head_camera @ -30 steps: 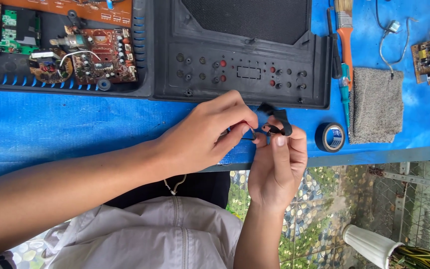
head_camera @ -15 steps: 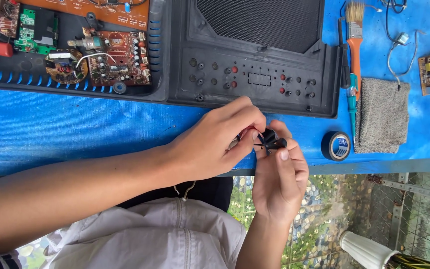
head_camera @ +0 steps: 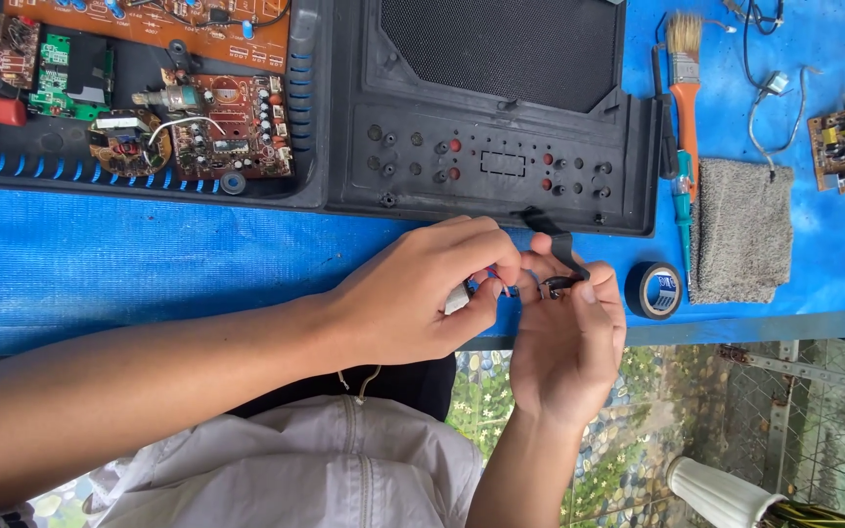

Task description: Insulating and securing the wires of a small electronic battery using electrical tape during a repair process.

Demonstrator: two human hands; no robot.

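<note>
My left hand [head_camera: 422, 293] reaches in from the left and pinches thin red and blue wires [head_camera: 503, 284] at the table's front edge. A small whitish piece [head_camera: 457, 298] shows under its fingers. My right hand [head_camera: 569, 342] comes up from below and grips a small black part [head_camera: 557, 284] that the wires join. A bent black strip [head_camera: 561, 249] sticks up from it. The fingertips of both hands touch around the part, so its shape is mostly hidden.
Behind the hands lies a black plastic housing [head_camera: 501, 166] with a speaker grille, on a blue table cover [head_camera: 100, 274]. Circuit boards [head_camera: 217, 127] sit far left. To the right are a tape roll [head_camera: 653, 289], grey cloth [head_camera: 740, 230], brush [head_camera: 685, 88], screwdriver [head_camera: 682, 210] and small board [head_camera: 843, 147].
Both hands stay together on the small part, with the fingers shifting around it. The black strip now stands higher above the right hand. The view has drifted slightly.
</note>
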